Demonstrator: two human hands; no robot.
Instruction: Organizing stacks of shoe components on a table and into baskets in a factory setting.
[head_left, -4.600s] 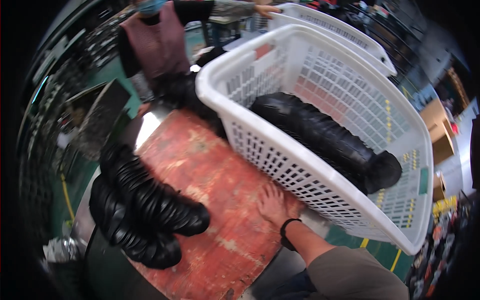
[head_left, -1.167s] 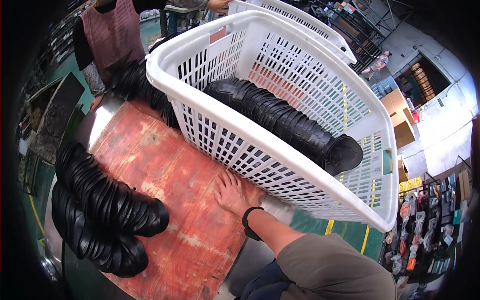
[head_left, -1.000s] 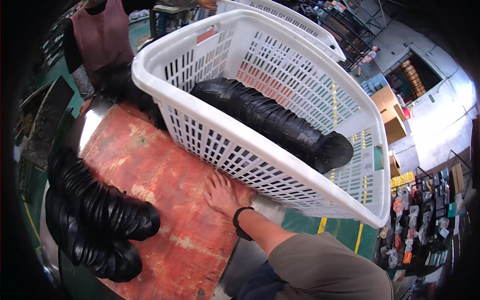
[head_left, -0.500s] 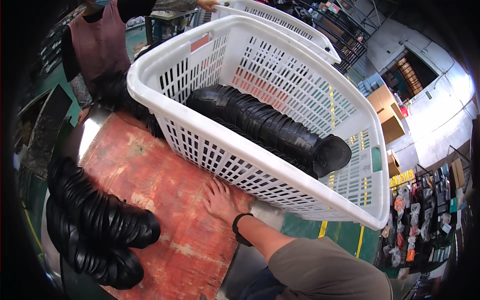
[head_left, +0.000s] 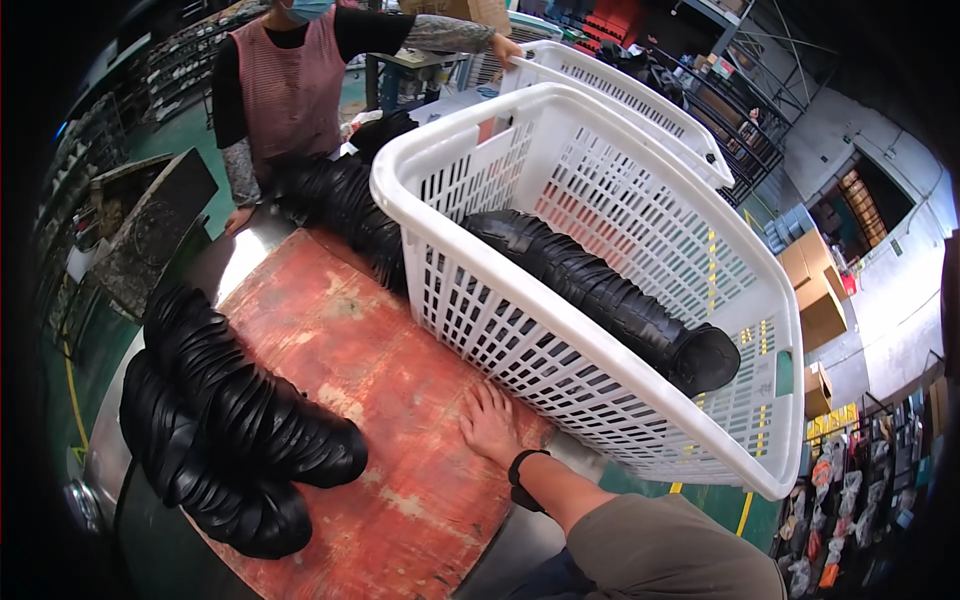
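Note:
My right hand (head_left: 490, 425) lies on the worn red board (head_left: 420, 500), palm down with fingers spread, holding nothing. Just beyond its fingertips is the lower side of a large white slotted plastic basket (head_left: 590, 335). Inside the basket rests a long row of thin black pieces nested into one another (head_left: 610, 290); their exact kind does not show. To the left, two similar curved rows of black nested pieces (head_left: 260, 420) lie side by side, partly on the board. My left hand is out of sight.
Across the table stands a co-worker in a pink apron (head_left: 290, 90), one hand (head_left: 507, 48) on a second white basket (head_left: 640, 95) behind the first. More black pieces (head_left: 335, 200) lie beside the basket. Cardboard boxes (head_left: 815, 275) and loaded shelving (head_left: 850, 500) stand to the right.
The whole view has shifted, so the table, baskets and co-worker appear farther right and lower. My right hand stays flat on the board near the basket.

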